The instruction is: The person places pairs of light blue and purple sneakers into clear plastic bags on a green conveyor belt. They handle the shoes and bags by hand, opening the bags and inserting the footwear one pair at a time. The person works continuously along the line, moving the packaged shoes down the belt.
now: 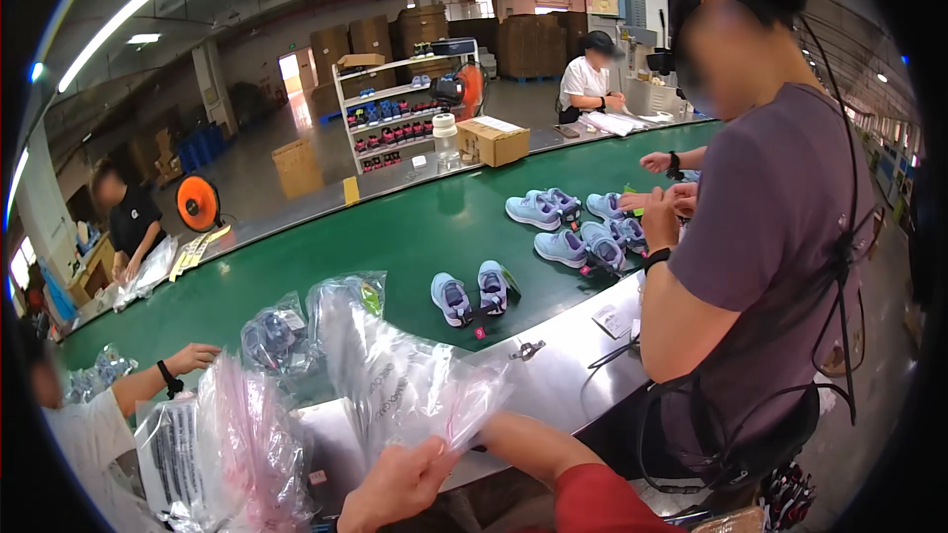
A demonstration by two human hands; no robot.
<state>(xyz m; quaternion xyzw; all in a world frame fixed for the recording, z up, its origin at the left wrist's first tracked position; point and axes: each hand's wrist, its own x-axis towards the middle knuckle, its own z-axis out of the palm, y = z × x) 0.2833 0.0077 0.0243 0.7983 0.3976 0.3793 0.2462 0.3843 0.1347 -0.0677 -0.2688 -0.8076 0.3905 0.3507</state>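
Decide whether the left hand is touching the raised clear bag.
Touching: in the head view, the left hand pinches the raised clear bag near its lower edge.

A long green conveyor belt [415, 222] has a grey metal ledge [308, 201] along its far edge. Toward the ledge's right end sits a brown cardboard box [494, 141] with a pale sheet on top, and just left of it stands a clear bottle with a white lid [445, 141]. A flat yellow strip [352, 190] lies farther left on the ledge. Near the ledge's left end shows a round orange fan [198, 202]. Beyond the ledge's far edge stand a white multi-tier shelf rack [390, 94], a second orange fan [470, 85] and an upright brown carton [295, 168]; large carton stacks [533, 46] fill the background.
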